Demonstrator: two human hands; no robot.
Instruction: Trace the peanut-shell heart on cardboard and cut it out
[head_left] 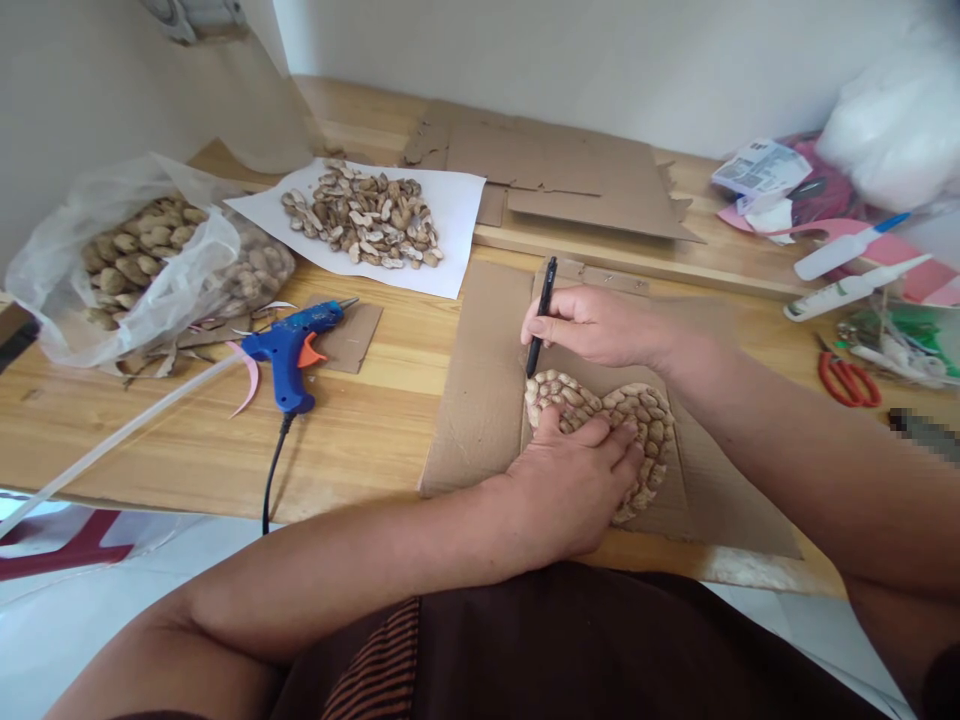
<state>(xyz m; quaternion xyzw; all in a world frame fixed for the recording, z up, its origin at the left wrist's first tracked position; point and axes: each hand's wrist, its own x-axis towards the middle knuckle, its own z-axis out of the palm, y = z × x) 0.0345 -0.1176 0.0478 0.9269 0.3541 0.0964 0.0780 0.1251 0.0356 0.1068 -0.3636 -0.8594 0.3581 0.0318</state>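
A heart shape covered with peanut shells [645, 420] lies on a brown cardboard sheet [480, 400] on the wooden table. My left hand [577, 480] presses flat on the heart's lower half, fingers spread. My right hand [592, 325] grips a black pen [541, 315], tip down at the heart's upper left edge on the cardboard.
A blue glue gun [292, 350] with a black cord lies to the left. Peanut shell halves [360, 215] sit on white paper behind it, beside a plastic bag of peanuts [142, 260]. Cardboard pieces [570, 175], glue bottles [847, 290] and red scissors [847, 380] lie at back and right.
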